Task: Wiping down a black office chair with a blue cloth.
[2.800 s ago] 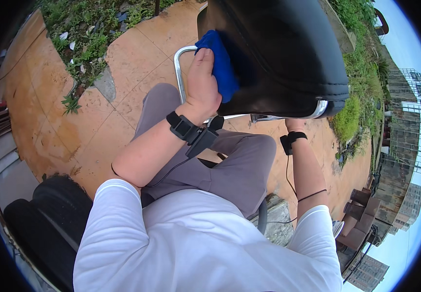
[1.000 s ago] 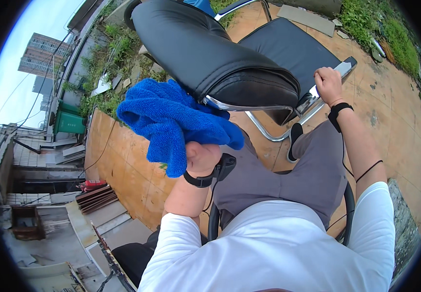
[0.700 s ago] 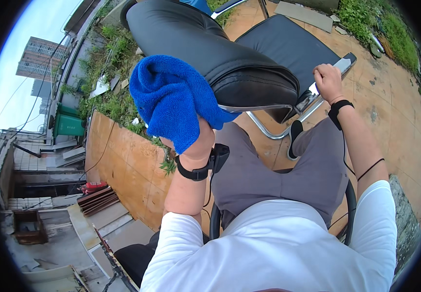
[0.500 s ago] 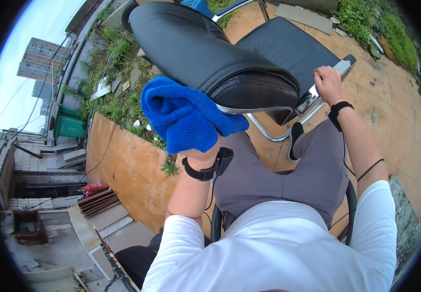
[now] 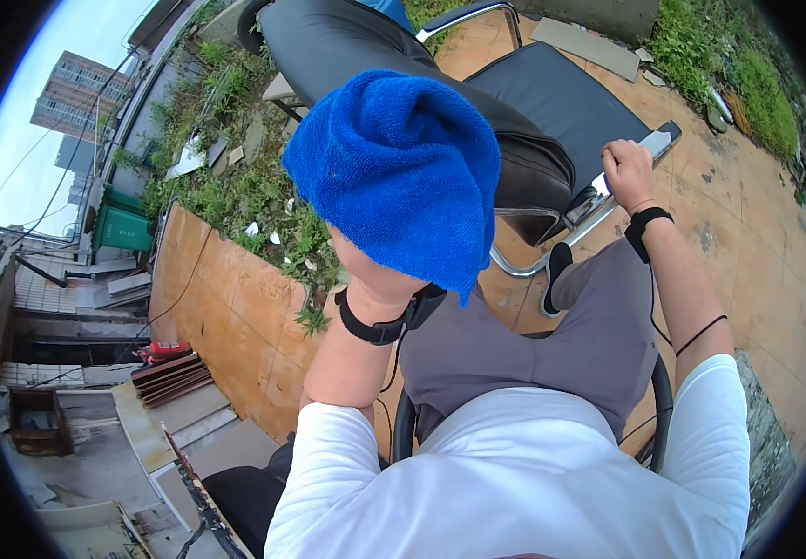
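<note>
Head view shows your left hand (image 5: 375,270) raised in front of you with the blue towel (image 5: 393,168) draped over it. The fingers are hidden under the cloth, so you cannot tell from here how they are closed, only that they are gripping the towel from beneath and it hangs down past the black wrist strap (image 5: 379,326). The towel sits in the air between you and the black padded chair back (image 5: 365,47), near it but not pressed on it. Your right hand (image 5: 628,168) is wrapped around the far metal armrest (image 5: 650,149), fingers curled shut on it, beside the black seat (image 5: 561,112).

To do this wiping step well, I would judge 3 things matter:

1. Keep that right-hand hold firm, since the chair rests on a curved chrome frame (image 5: 524,270) and could rock or slide on the tiled ground (image 5: 757,233) when you push.
2. Gather the loose hanging corner into your palm first, so a flat, thick pad meets the leather rather than a trailing flap that only smears.
3. Bring the pad down on the rounded edge of the chair back and work in overlapping strokes along its length, following the curve with even pressure.

Watch the seam where back and seat meet; dirt likely collects there.
</note>
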A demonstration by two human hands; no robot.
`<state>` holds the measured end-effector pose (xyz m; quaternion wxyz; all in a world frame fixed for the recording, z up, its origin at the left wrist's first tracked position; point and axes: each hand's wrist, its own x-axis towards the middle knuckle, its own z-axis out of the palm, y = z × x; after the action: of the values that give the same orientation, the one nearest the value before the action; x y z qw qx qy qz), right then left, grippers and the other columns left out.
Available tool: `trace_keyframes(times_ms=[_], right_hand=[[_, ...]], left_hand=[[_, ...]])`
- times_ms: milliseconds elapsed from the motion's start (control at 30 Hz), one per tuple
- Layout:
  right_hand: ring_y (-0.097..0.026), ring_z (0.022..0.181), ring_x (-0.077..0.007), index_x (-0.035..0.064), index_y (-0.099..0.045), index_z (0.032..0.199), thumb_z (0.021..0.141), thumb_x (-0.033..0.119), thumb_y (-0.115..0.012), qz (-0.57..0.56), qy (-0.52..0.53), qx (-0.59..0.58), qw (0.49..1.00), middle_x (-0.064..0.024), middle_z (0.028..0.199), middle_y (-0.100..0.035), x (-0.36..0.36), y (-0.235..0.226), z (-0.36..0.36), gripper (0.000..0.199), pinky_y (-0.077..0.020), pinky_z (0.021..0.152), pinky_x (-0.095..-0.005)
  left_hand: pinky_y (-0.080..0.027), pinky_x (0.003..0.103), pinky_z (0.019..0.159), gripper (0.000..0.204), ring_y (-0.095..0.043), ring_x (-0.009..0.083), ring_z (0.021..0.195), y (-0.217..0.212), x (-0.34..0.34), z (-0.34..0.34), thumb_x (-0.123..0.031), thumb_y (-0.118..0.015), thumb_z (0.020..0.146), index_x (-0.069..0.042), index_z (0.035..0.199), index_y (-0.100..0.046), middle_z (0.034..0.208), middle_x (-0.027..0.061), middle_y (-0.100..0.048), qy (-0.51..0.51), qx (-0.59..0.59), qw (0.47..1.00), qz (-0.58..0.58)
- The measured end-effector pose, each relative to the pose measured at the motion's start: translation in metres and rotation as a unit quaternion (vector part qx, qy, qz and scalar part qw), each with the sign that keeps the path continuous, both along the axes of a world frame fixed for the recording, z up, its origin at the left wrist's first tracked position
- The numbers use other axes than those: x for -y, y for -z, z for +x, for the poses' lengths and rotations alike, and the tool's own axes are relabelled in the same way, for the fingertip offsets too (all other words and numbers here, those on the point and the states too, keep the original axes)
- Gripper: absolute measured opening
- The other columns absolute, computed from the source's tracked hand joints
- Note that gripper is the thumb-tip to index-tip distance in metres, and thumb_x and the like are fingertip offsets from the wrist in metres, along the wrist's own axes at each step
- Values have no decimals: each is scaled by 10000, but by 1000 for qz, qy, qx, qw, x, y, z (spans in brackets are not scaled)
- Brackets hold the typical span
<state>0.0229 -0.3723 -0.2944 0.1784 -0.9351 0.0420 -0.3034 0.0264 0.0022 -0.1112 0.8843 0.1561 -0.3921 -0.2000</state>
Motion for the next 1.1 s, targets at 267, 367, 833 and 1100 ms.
trace_keyframes(times_ms=[267, 367, 833, 1100], right_hand=[[-636, 914, -266, 141, -734, 860, 924, 244, -616, 18, 24, -43, 999, -37, 864, -693, -8, -3, 2, 169, -415, 865, -431], [-637, 1017, -271, 103, -718, 1089, 931, 262, -694, 95, 12, -33, 995, -72, 1055, -694, -30, -8, 1, 225, -442, 941, -421], [-511, 1369, -347, 44, -513, 1455, 774, 362, -900, -71, -371, 102, 920, -222, 1528, -464, -208, -250, -18, 846, -430, 1112, -437], [-573, 1310, -340, 35, -583, 1374, 768, 53, -834, -25, -336, 125, 933, -232, 1467, -538, -215, -242, -27, 657, -466, 1078, -419]], left_hand=[[-443, 441, 1108, 531, -554, 296, 1255, 20, 10, 18, -395, -544, 1039, -57, 1444, -479, 1352, 124, -571, -406, 151, 888, 155], [-480, 405, 1035, 467, -585, 257, 1164, 65, 12, 44, -221, -639, 987, -53, 1401, -503, 1261, 105, -592, -505, 187, 834, 118], [-403, 445, 1121, 499, -571, 363, 1286, 81, 41, 8, -9, -565, 918, 1, 1417, -544, 1371, 179, -606, -506, 45, 844, 172], [-348, 444, 1169, 481, -492, 425, 1366, 100, 62, 26, 18, -526, 940, 39, 1421, -525, 1445, 245, -548, -598, -34, 776, 197]])
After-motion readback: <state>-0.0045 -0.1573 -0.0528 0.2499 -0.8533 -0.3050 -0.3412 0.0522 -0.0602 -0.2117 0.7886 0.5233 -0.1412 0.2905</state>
